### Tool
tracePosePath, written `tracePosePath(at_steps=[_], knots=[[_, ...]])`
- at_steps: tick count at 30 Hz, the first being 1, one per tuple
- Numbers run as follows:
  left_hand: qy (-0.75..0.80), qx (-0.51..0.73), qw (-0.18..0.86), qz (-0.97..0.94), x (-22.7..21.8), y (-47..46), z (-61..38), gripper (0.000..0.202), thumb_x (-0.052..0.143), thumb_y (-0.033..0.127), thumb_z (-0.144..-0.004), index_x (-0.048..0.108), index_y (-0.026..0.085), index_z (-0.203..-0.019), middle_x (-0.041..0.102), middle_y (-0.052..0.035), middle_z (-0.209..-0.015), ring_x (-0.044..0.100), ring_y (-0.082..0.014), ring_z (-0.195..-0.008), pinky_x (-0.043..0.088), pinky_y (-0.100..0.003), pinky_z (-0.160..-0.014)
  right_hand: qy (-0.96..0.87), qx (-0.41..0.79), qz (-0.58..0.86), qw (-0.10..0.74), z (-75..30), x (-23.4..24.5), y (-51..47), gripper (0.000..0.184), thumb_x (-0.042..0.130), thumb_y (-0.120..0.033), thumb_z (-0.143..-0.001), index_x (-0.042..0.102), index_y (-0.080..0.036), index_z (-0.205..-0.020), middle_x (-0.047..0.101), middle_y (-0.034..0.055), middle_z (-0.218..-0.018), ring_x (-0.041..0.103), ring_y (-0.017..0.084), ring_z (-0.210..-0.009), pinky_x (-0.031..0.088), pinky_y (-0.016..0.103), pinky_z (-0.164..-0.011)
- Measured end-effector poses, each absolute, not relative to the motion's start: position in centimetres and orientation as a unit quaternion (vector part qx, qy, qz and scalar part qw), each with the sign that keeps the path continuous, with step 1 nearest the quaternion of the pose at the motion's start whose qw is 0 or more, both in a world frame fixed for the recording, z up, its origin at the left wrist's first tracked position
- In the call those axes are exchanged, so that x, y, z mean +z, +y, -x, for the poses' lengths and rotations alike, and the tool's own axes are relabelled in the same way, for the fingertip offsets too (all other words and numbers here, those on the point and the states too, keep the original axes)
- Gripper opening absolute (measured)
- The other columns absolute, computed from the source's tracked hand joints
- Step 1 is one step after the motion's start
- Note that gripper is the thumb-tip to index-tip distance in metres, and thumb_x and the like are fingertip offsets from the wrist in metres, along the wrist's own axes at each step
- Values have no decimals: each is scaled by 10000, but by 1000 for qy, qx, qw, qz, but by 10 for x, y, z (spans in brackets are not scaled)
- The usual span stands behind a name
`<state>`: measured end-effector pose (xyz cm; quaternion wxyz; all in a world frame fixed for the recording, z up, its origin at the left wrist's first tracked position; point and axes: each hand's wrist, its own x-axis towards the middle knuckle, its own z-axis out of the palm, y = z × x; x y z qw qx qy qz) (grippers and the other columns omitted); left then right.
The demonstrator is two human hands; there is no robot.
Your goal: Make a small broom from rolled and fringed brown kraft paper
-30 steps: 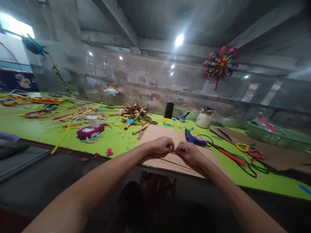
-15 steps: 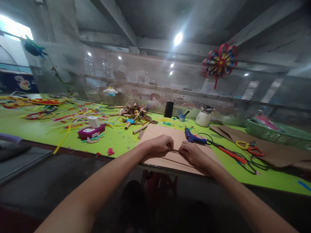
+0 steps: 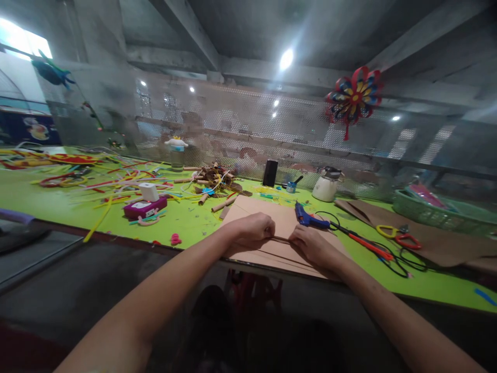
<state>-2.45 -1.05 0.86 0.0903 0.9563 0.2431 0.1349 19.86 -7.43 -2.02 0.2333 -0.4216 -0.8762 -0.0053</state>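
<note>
Both my hands rest on a stack of brown paper sheets (image 3: 267, 215) at the near edge of the green table (image 3: 182, 220). My left hand (image 3: 250, 230) is closed in a fist, pinching one end of a thin rolled strip of brown paper (image 3: 282, 239). My right hand (image 3: 310, 244) pinches the other end, fingers curled. The strip stretches between the two hands just above the sheets. A blue glue gun (image 3: 306, 217) lies just beyond my right hand.
Scissors with yellow and red handles (image 3: 396, 235) and black cords lie to the right, beside more brown paper (image 3: 438, 243) and a green basket (image 3: 442, 212). Colourful strips, a magenta box (image 3: 144, 207), paper rolls (image 3: 213, 181), a phone (image 3: 270, 173) and a white pot (image 3: 326, 187) sit further back.
My hands have drawn a little apart, so more of the thin paper strip shows between them. The view has shifted slightly.
</note>
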Motion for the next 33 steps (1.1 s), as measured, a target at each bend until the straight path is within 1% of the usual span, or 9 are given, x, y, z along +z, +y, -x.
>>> tracePosePath(at_steps=[7,12,15,20,23,25,27,30,33], knots=[[220,151,29,-963,9,-16,29,165,544,180,-673,681,155,-762,640,-50,-710,511,-124,-579,352,-217,-553,-878,-35,428,213,-193,-11,-83,149,458,-146,-826,605,-163,-809,548,55,-798,511,141,-687,385,252,-626],[213,152,-13,-965,13,-27,30,156,526,198,-689,674,161,-722,612,-53,-701,496,-124,-567,343,-231,-553,-872,-112,450,155,-184,3,-101,162,463,-172,-832,606,-157,-757,537,65,-785,468,125,-625,329,242,-569],[206,153,-16,-966,16,-29,33,143,537,203,-683,669,166,-722,591,-40,-696,485,-121,-567,335,-230,-540,-873,-149,445,131,-180,5,-106,190,445,-166,-839,598,-151,-727,528,68,-763,453,128,-616,309,257,-565],[218,166,66,-959,10,-24,33,139,536,182,-676,658,156,-738,587,-32,-769,491,-111,-632,355,-199,-573,-887,-179,407,122,-176,0,-106,226,419,-146,-838,584,-146,-684,521,82,-747,468,169,-702,320,295,-620],[227,185,129,-947,4,-17,27,191,546,238,-707,649,119,-815,601,-53,-841,486,-111,-684,363,-191,-623,-893,-177,391,140,-175,-2,-105,217,415,-127,-832,593,-142,-708,525,94,-753,467,192,-740,340,313,-649],[253,173,181,-934,1,-11,22,267,472,302,-784,642,96,-789,590,-38,-731,464,-100,-616,353,-194,-582,-890,-178,390,156,-174,-2,-105,201,414,-114,-826,602,-134,-756,527,102,-761,461,199,-739,355,324,-660],[262,150,227,-926,1,-5,20,352,419,357,-819,633,90,-734,547,-9,-636,428,-91,-564,333,-196,-544,-887,-177,389,175,-172,-3,-103,186,426,-110,-816,607,-132,-779,525,106,-760,455,202,-732,368,335,-675],[261,136,282,-913,3,-2,23,390,439,418,-805,627,88,-716,506,13,-612,387,-84,-558,312,-199,-537,-885,-165,382,209,-170,-5,-98,157,462,-116,-798,608,-149,-749,520,101,-754,457,206,-748,384,344,-707],[266,139,306,-903,7,-4,28,380,471,424,-789,638,85,-745,522,10,-629,389,-85,-572,312,-198,-543,-874,-139,393,249,-170,-9,-93,164,458,-137,-813,610,-159,-756,517,88,-771,468,193,-752,404,326,-691]])
